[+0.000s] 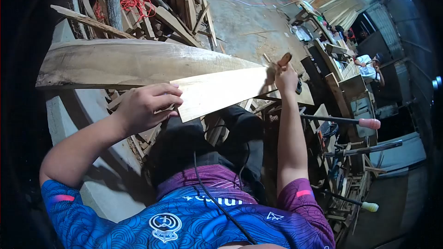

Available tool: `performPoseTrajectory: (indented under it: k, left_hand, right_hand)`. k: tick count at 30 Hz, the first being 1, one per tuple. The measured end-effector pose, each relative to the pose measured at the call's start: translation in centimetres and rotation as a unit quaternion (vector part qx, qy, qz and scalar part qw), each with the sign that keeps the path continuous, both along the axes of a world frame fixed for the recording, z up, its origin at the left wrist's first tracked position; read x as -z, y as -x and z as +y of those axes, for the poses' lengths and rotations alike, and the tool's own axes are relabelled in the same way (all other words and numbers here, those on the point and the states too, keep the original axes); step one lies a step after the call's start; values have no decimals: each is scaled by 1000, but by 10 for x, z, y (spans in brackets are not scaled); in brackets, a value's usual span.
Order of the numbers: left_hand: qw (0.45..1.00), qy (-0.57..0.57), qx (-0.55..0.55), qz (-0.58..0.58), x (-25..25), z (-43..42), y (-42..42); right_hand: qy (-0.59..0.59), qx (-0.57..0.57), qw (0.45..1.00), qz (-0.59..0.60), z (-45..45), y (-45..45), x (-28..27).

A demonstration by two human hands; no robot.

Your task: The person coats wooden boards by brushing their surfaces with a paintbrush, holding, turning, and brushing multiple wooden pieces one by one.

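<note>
A pale, flat wooden board (221,90) lies across in front of my body, wider at its left end and running to the right. My left hand (150,103) is closed on that left end, fingers over the top edge. At the far right end, my right hand (286,79) is wrapped round the brown wooden handle (285,59) of a tool. A dark, blurred part of the tool shows beside the board's end, so its kind cannot be made out. Just behind the board stretches a larger, rough plank (134,62).
Upright timber offcuts (184,4) and a tangle of red cord (134,2) stand at the back left. To the right are clamp bars with a pink handle (369,123) and a yellow handle (370,206). Another person (369,67) works at a bench farther right.
</note>
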State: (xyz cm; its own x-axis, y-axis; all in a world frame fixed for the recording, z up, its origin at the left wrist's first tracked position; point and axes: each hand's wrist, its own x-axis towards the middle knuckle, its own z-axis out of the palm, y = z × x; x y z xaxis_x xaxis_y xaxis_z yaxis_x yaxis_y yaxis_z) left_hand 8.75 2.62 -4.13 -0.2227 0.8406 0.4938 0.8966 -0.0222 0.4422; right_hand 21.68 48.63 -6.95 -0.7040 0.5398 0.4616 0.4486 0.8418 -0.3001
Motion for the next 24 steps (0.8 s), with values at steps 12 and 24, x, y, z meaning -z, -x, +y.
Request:
performPoseTrajectory:
  k: [12, 24]
  left_hand:
    - [998, 55, -20, -9, -4, -3, 0]
    - [997, 2, -22, 69, -3, 0, -4]
  right_hand:
    - [125, -352, 926, 50, -252, 14, -54]
    - [-5, 147, 989, -19, -16, -21, -11]
